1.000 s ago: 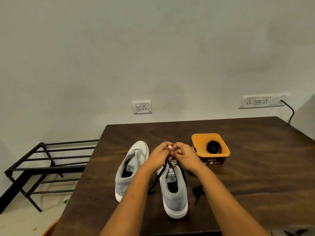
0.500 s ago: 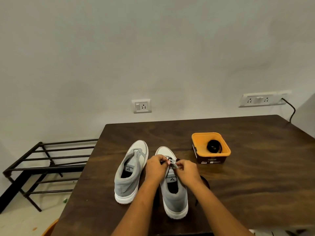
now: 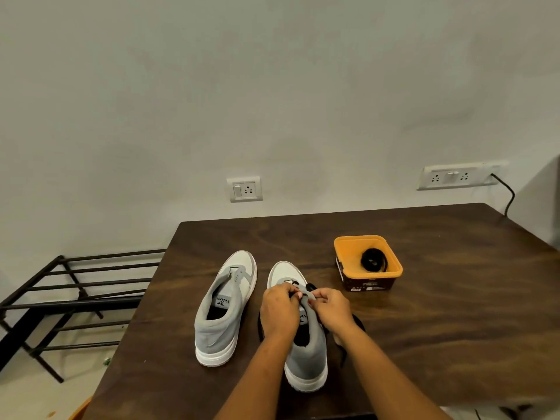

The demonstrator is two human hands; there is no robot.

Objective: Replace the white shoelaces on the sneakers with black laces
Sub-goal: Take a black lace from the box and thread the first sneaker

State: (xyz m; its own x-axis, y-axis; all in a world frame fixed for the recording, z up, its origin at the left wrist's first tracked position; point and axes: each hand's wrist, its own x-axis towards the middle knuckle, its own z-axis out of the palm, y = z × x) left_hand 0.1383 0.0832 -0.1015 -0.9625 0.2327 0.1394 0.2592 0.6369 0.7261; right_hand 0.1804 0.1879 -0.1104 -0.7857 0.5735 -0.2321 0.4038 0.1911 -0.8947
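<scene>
In the head view, the likeliest slip, I judge, is the black lace [image 3: 310,287] sliding out of an eyelet, because its slack trails on the tabletop [image 3: 439,313] on either side of the grips. The left hand [image 3: 280,310] and right hand [image 3: 328,307], fingers curled, each pinch that lace over the tongue of the grey sneaker [image 3: 306,359] directly beneath them. A spare coiled lace [image 3: 373,260] sits in the orange tub [image 3: 368,239], beyond the grips and to their right.

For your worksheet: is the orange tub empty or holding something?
Holding something: a coiled black lace lies inside the open orange tub.
</scene>
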